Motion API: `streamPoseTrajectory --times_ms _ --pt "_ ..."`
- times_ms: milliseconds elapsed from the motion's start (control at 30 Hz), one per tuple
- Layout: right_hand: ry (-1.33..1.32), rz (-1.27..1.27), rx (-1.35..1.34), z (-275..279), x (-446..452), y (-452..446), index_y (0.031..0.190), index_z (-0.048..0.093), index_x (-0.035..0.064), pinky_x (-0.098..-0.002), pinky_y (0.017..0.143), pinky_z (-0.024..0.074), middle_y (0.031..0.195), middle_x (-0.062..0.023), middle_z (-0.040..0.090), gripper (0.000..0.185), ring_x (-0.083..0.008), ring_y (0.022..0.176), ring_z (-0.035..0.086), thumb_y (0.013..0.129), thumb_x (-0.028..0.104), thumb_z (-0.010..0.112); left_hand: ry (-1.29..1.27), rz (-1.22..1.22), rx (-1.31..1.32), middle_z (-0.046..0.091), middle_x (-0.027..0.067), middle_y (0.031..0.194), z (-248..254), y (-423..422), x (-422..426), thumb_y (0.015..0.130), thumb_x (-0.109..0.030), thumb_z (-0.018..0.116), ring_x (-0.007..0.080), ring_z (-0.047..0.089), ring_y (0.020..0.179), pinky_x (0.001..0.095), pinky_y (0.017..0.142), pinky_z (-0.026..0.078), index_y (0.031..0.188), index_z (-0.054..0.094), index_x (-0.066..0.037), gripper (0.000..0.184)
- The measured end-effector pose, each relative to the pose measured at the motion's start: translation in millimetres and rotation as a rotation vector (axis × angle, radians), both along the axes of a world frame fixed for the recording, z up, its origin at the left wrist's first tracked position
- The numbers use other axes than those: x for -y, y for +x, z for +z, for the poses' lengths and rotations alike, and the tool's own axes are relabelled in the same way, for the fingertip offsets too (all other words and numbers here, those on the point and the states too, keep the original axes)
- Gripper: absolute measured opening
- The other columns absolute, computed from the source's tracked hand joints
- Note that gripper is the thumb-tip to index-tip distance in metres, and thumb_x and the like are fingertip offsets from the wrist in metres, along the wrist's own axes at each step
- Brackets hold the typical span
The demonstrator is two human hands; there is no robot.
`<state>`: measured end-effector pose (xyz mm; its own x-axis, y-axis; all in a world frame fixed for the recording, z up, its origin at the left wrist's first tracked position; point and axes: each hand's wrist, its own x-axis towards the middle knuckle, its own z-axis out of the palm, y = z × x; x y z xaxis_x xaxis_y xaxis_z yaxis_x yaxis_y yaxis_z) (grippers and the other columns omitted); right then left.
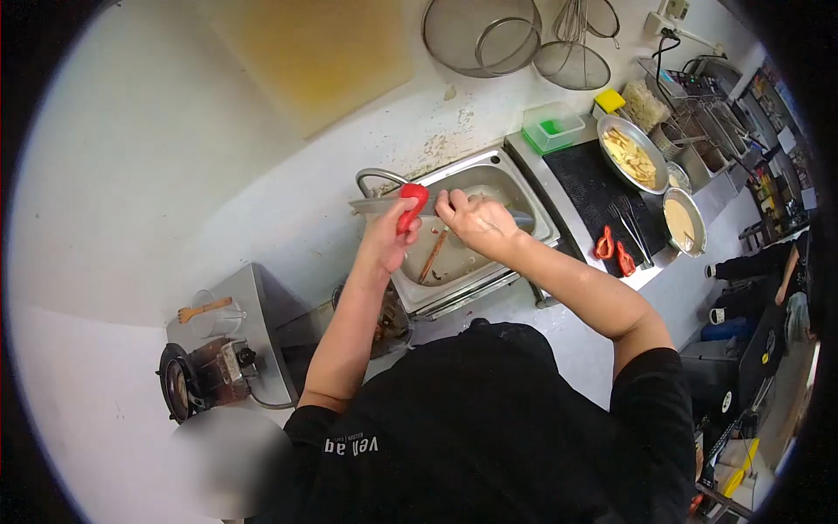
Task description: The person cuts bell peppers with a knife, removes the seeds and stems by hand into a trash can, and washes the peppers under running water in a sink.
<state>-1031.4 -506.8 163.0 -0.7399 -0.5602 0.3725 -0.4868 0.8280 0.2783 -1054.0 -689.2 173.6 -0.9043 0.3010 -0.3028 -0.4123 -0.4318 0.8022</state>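
Observation:
My left hand (393, 234) is closed around a red bell pepper (413, 203), held up over the sink (546, 229). A grey knife blade (371, 206) crosses behind the pepper, its tip pointing left. My right hand (480, 225) is curled just right of the pepper, apparently round the knife's handle, which the fingers mostly hide. Below the hands, a thin orange-brown stick-like thing (432, 256) lies slanted in the sink with small scraps around it. A curved metal tap (375, 174) rises at the sink's back left.
On the right counter lie red pepper pieces (604, 244) beside tongs (635, 229). Beyond are a bowl of pale cut slices (630, 157), a bowl of batter (683, 223) and a green-bottomed container (553, 128). Strainers (482, 35) hang above. A person's legs (742, 268) show far right.

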Motion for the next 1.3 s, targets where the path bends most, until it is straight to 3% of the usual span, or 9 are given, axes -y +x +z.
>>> streamPoseTrajectory --times_ms 267,467,567,800,867,967,1100,1233,1300 --pt "-0.271 -0.124 0.272 -2.0 9.8 5.7 0.098 0.047 0.0008 -0.0363 0.05 0.0532 0.081 -0.0146 0.058 0.019 -0.0287 0.061 0.066 0.081 0.009 0.05 -0.196 0.321 -0.345 0.053 0.0021 0.075 -21.1 8.2 -47.3 0.091 -0.041 0.056 0.0081 0.047 0.058 0.0233 0.046 0.04 0.101 0.047 -0.004 0.039" --pt "-0.475 -0.141 0.407 4.4 -7.7 -2.4 0.092 0.046 -0.0003 -0.0448 0.056 0.0519 0.079 -0.0234 0.062 0.014 -0.0378 0.064 0.063 0.087 0.012 0.049 -0.218 0.065 -0.468 0.053 0.0017 0.081 -40.0 -9.1 -33.0 0.094 -0.051 0.04 0.0083 0.047 0.062 0.0238 0.047 0.041 0.109 0.049 -0.007 0.047" --pt "-0.597 -0.104 0.564 6.4 -17.3 1.9 0.09 0.048 -0.0021 -0.0477 0.06 0.0497 0.081 -0.0276 0.061 0.018 -0.0414 0.069 0.061 0.09 0.016 0.05 -0.203 0.069 -0.392 0.051 0.0017 0.08 -36.9 -10.2 -36.2 0.092 -0.053 0.045 0.0085 0.047 0.061 0.0241 0.048 0.042 0.123 0.046 -0.006 0.056" --pt "-0.944 -0.038 0.423 -34.0 -52.0 40.2 0.106 0.053 0.0006 -0.0492 0.07 0.049 0.088 -0.0236 0.063 0.027 -0.0425 0.08 0.061 0.093 0.024 0.05 -0.033 0.031 -0.134 0.053 0.0018 0.09 -71.5 -13.8 -35.5 0.093 -0.055 0.036 0.01 0.045 0.066 0.0258 0.057 0.038 0.126 0.045 -0.009 0.057" --pt "-1.063 -0.219 0.326 -48.3 -83.3 36.0 0.112 0.053 0.0013 -0.0482 0.072 0.0493 0.091 -0.0243 0.063 0.031 -0.0416 0.084 0.061 0.093 0.025 0.049 -0.094 0.019 -0.092 0.055 0.005 0.091 -94.4 -16.9 -31.1 0.094 -0.053 0.038 0.0115 0.046 0.065 0.0251 0.057 0.039 0.12 0.049 -0.006 0.054" --pt "-0.841 -0.523 0.296 -105.3 -143.4 25.6 0.128 0.042 0.0016 -0.0463 0.075 0.05 0.094 -0.0242 0.06 0.042 -0.0408 0.083 0.061 0.092 0.023 0.049 0.074 -0.023 0.247 0.059 0.0179 0.101 -128.6 -21.0 -18.9 0.096 -0.043 0.042 0.014 0.05 0.064 0.0245 0.059 0.044 0.112 0.052 -0.003 0.045" --pt "-0.603 -0.911 0.386 -211.2 -219.5 11.7 0.138 0.027 -0.0042 -0.0427 0.08 0.0495 0.108 -0.0249 0.051 0.055 -0.0388 0.094 0.057 0.089 0.009 0.046 0.238 -0.076 0.44 0.059 0.0189 0.105 -133.6 -20.3 -19.9 0.092 -0.022 0.048 0.019 0.056 0.07 0.0263 0.066 0.049 0.115 0.051 -0.005 0.029" --pt "-0.552 -1.043 0.28 -237.8 -246.2 -2.4 0.137 0.025 -0.0107 -0.0395 0.085 0.0478 0.109 -0.0235 0.049 0.055 -0.0356 0.097 0.052 0.086 0.001 0.042 0.192 -0.137 0.342 0.059 0.0169 0.107 -117.2 -12.5 -32.7 0.078 -0.009 0.053 0.0222 0.058 0.077 0.0295 0.067 0.05 0.121 0.049 -0.012 0.043" --pt "-0.515 -1.073 0.257 -245.9 -262.4 -10.7 0.137 0.027 -0.0093 -0.039 0.085 0.0473 0.108 -0.0236 0.05 0.056 -0.0353 0.097 0.052 0.084 0.0 0.043 0.101 -0.085 0.287 0.059 0.0133 0.105 -105.2 -5.7 -48.0 0.08 -0.009 0.052 0.0202 0.057 0.077 0.0283 0.066 0.047 0.119 0.05 -0.01 0.039"
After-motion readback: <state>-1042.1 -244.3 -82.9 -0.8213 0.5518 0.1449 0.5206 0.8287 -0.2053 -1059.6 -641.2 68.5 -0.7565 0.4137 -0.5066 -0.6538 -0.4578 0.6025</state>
